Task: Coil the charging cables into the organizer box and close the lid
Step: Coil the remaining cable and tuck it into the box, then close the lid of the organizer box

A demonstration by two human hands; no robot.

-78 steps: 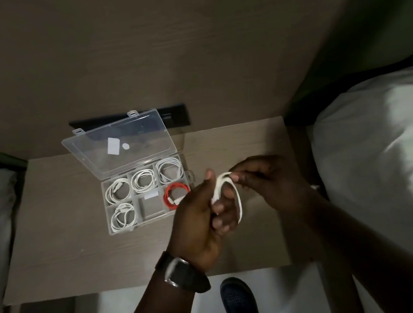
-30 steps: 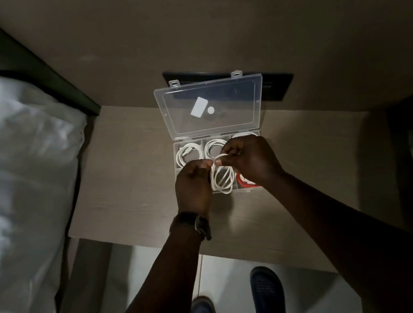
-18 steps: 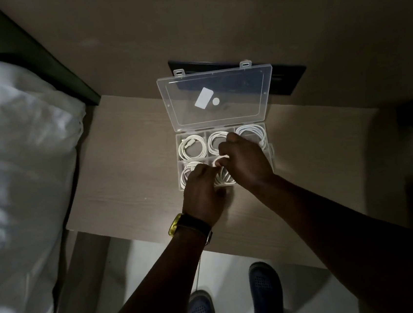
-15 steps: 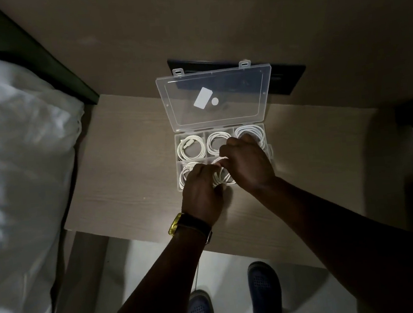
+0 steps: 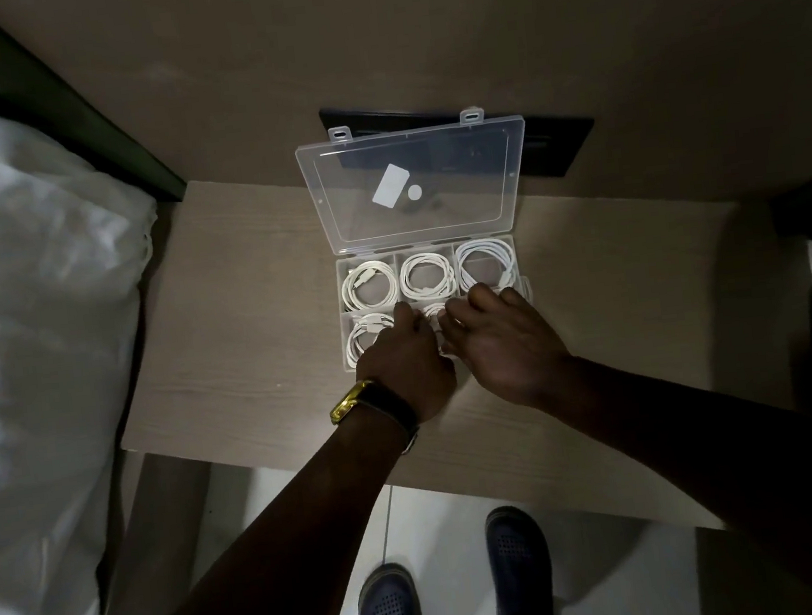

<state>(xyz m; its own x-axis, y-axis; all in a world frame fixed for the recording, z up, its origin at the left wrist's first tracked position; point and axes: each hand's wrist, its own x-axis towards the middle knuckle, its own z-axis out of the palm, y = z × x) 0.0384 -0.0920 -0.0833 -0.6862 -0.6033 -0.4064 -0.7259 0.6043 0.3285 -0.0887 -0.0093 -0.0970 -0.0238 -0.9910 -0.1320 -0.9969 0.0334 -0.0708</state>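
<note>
**Organizer box open on the bedside table, both hands in its near row**

Organizer box (image 5: 431, 299) sits toward the back of the wooden table (image 5: 245, 324), near the wall, its clear lid (image 5: 414, 186) swung up and back against a dark wall plate (image 5: 557, 141). A white rectangular sticker and a small round one show on the lid.

Left of the table: white bedding (image 5: 29, 321).

Far row, left to right: one coiled white cable (image 5: 369, 286) in the left compartment, one (image 5: 427, 276) in the middle, one (image 5: 485, 264) in the right. Each lies inside its own walls.

Near row, left compartment: another white coil (image 5: 366, 339), partly covered by your left hand (image 5: 406, 357). That hand is palm down, fingers curled over the divider between the left and middle near compartments; a gold-cased watch (image 5: 369, 404) sits on its wrist. Whether it pinches anything cannot be told.

Near row, middle: a bit of white cable (image 5: 435, 310) shows between your two hands, down in the compartment.

Your right hand (image 5: 503, 342) is palm down over the middle and right near compartments, fingers bent into the box. Its grip is hidden; cannot tell if it holds the cable. The right near compartment is covered.

Below the table edge: two dark perforated shoes (image 5: 454, 597) on a pale floor.
</note>
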